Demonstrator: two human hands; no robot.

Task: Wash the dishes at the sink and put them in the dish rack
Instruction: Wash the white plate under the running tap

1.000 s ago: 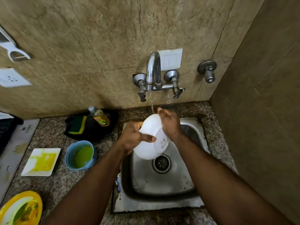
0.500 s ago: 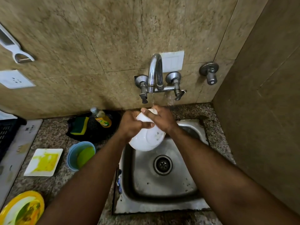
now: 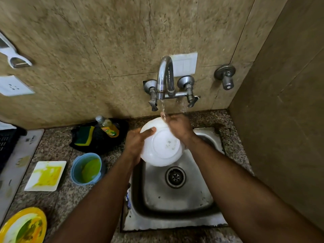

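A white bowl [image 3: 162,146] hangs over the steel sink [image 3: 175,195] with its underside turned toward me. My left hand [image 3: 135,142] grips its left rim, thumb across the outside. My right hand [image 3: 178,126] lies on the bowl's far upper edge, right under the thin stream from the tap [image 3: 164,79]. Water runs over its fingers. The bowl's inside is hidden from me.
On the counter to the left stand a blue cup with green residue [image 3: 86,169], a white square plate smeared yellow [image 3: 45,176], a yellow plate with food scraps [image 3: 22,227], a soap bottle [image 3: 107,128] and a sponge [image 3: 84,135]. A wall closes the right side.
The bowl has turned so its base faces me more squarely and sits a little lower than half a second ago. My right hand has shifted along the upper rim under the stream.
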